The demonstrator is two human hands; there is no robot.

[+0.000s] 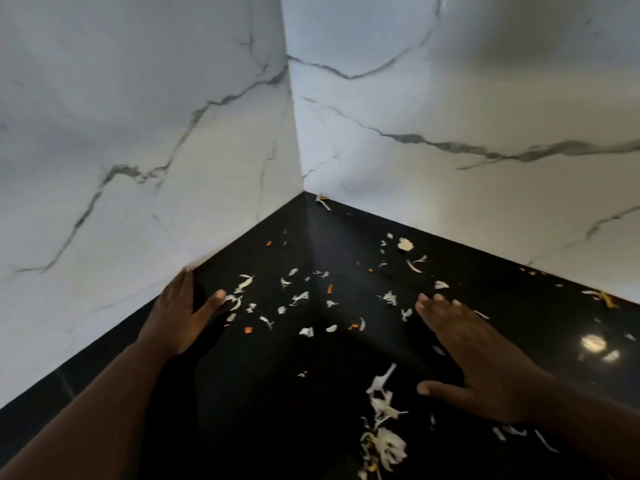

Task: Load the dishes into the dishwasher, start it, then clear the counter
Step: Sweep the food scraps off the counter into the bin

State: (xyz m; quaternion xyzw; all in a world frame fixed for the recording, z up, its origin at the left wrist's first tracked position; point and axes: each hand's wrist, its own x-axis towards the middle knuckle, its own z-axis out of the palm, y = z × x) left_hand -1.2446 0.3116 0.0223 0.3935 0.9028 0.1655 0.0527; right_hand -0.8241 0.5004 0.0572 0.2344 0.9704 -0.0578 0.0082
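A glossy black counter (346, 393) runs into a corner between two white marble walls. White and orange vegetable scraps (298, 299) lie scattered over it, with a thicker heap of white peelings (384, 441) near the front. My left hand (176, 313) is flat with straight fingers at the left wall's foot, thumb pointing toward the scraps. My right hand (478, 351) is spread flat, palm down, low over the counter right of the scraps. Neither hand holds anything.
The marble walls (138, 150) close the counter on the left and at the back, meeting at the corner (304, 192). More scraps (602, 299) lie along the back wall at the right. Light reflections (594, 342) shine on the counter at the right.
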